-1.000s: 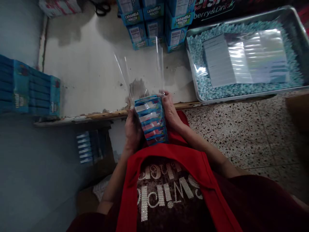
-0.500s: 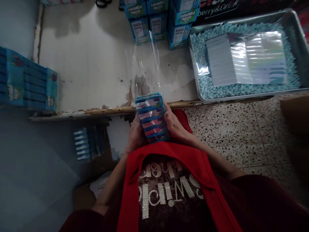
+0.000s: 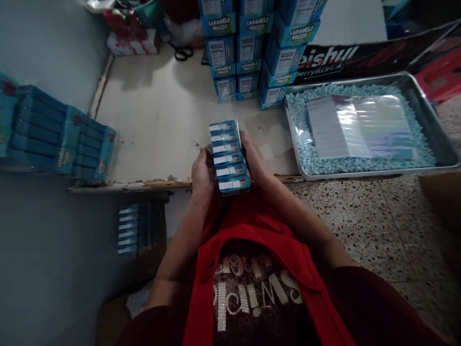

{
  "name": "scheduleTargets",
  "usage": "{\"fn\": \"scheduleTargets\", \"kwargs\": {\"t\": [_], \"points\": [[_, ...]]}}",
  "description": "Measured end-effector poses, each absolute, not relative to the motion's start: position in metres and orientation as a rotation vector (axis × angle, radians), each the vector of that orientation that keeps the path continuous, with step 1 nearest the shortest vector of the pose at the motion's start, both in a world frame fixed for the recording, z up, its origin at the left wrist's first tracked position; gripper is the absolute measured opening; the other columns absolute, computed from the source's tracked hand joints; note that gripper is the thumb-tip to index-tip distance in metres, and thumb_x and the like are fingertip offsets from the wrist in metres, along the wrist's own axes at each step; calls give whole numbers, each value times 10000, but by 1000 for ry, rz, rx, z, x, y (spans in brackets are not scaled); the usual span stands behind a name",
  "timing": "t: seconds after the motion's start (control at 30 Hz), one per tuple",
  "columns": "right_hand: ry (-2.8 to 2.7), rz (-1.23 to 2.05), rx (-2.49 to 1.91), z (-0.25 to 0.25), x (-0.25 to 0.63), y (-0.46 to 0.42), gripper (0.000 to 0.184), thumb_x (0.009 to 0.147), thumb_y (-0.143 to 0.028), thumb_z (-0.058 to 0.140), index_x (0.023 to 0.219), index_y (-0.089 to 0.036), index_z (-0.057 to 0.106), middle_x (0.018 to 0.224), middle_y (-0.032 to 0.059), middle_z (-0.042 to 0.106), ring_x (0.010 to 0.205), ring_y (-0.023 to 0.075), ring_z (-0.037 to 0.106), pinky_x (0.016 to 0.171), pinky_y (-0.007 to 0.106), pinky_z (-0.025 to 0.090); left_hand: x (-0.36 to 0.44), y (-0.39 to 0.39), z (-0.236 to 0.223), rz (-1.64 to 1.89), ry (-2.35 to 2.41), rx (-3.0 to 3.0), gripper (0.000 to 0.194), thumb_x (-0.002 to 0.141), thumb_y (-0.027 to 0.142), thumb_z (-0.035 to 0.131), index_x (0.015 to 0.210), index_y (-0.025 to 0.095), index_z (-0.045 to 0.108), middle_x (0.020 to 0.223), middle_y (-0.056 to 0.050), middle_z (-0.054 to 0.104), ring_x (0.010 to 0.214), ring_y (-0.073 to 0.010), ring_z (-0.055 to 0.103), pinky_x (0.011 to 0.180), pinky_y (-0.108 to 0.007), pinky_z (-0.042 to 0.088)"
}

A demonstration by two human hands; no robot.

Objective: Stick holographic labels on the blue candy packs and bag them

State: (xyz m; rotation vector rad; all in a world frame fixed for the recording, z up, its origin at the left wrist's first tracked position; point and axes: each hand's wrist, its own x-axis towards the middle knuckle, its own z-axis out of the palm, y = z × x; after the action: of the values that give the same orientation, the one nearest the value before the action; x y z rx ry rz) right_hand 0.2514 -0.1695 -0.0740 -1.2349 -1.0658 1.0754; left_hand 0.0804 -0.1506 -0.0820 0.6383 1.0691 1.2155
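Between my hands is a pack of blue candy boxes (image 3: 230,157), several of them stacked in a row inside a clear plastic bag. The bag's loose clear end (image 3: 225,111) reaches past the pack toward the table. My left hand (image 3: 202,174) grips the pack's left side and my right hand (image 3: 255,156) its right side. Both hands are closed around it, with some fingertips hidden behind the boxes. The pack is over the front edge of the table (image 3: 154,120), just beyond my red apron (image 3: 245,211).
Tall stacks of blue boxes (image 3: 248,43) stand at the back. To the right, a metal tray (image 3: 444,154) holds pale blue candies under a wrapped sheaf (image 3: 360,127). More blue packs (image 3: 61,129) line the left wall. Black scissors (image 3: 182,52) lie near the back.
My hands have raised the pack away from my body, over the table edge, and its box ends now show white labels instead of a pink sheen. The view has tilted up, showing more of the back.
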Motion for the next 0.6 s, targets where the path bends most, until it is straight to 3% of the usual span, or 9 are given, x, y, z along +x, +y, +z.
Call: {"fn": "scheduleTargets", "kwargs": {"t": [0.07, 0.13, 0.23, 0.47, 0.6], "points": [[-981, 1041, -1256, -84, 271, -186, 554, 980, -654, 605, 1394, -288, 623, 1374, 73, 739, 1328, 259, 675, 1202, 506, 530, 59, -165, -87, 1344, 1173, 804, 443, 915, 472, 805, 1269, 232, 689, 1218, -97, 781, 1158, -251, 773, 1067, -423, 622], [-983, 939, -1312, -96, 287, -205, 558, 865, -517, 759, 1353, -293, 607, 1325, 82, 735, 1273, 268, 691, 1144, 496, 563, 43, -179, -91, 1400, 1251, 1039, 559, 849, 390, 875, 1342, 269, 640, 1290, -88, 739, 1218, -241, 741, 1112, -426, 600], [-1125, 766, -1364, -109, 292, -219, 615, 782, -388, 816, 1344, -302, 582, 1356, 94, 695, 1237, 275, 688, 1025, 471, 606, 42, -182, -97, 1371, 1252, 1358, 603, 839, 383, 889, 1352, 283, 588, 1359, -94, 687, 1287, -240, 698, 1141, -437, 580], [-1275, 513, -1384, -107, 266, -196, 335, 919, -330, 709, 1248, -283, 669, 1161, 56, 764, 1037, 226, 734, 903, 418, 613, 67, -160, -112, 1448, 1369, 1623, 292, 978, 398, 743, 1213, 247, 656, 1183, -66, 748, 1069, -221, 752, 1005, -444, 627], [-1346, 437, -1370, -104, 268, -200, 237, 1006, -349, 658, 1214, -278, 747, 1060, 40, 802, 932, 210, 734, 892, 410, 608, 59, -164, -113, 1501, 1371, 1734, 290, 1008, 392, 728, 1256, 243, 704, 1251, -83, 760, 1182, -243, 737, 1106, -471, 582]]}}
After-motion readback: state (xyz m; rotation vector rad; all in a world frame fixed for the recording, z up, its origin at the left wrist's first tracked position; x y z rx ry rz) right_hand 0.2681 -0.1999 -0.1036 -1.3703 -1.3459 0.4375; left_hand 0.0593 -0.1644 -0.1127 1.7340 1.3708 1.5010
